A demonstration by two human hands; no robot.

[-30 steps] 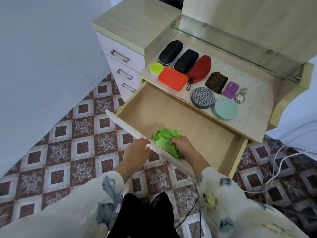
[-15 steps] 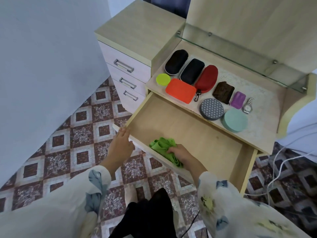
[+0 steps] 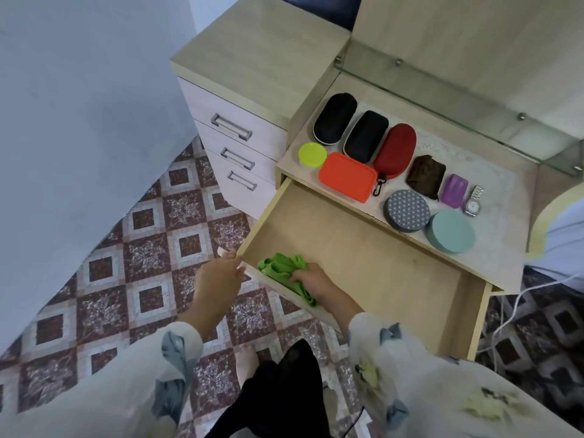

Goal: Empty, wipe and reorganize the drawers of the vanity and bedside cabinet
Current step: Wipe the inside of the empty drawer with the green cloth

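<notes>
The vanity drawer [image 3: 363, 248] stands pulled out, its wooden floor bare except for a green cloth [image 3: 279, 268] in the near left corner. My right hand [image 3: 313, 281] grips that cloth and presses it against the inside of the drawer front. My left hand [image 3: 219, 275] holds the left end of the drawer front, fingers curled over its top edge. On the vanity top [image 3: 499, 184] lie two black cases [image 3: 335, 121], a red case [image 3: 395, 150], an orange box [image 3: 347, 177], a yellow lid [image 3: 313, 154], two round tins [image 3: 407, 210], a brown pouch, a purple box and a watch [image 3: 473, 202].
A bedside cabinet [image 3: 234, 134] with three handled drawers, all closed, stands left of the vanity. A glass shelf [image 3: 458, 99] runs above the vanity top. White cables [image 3: 518, 298] trail over the patterned tile floor at right. A pale bedsheet fills the left side.
My left hand has slid leftward along the drawer front to its end. My right hand has pushed the green cloth left toward the near corner. The camera has shifted.
</notes>
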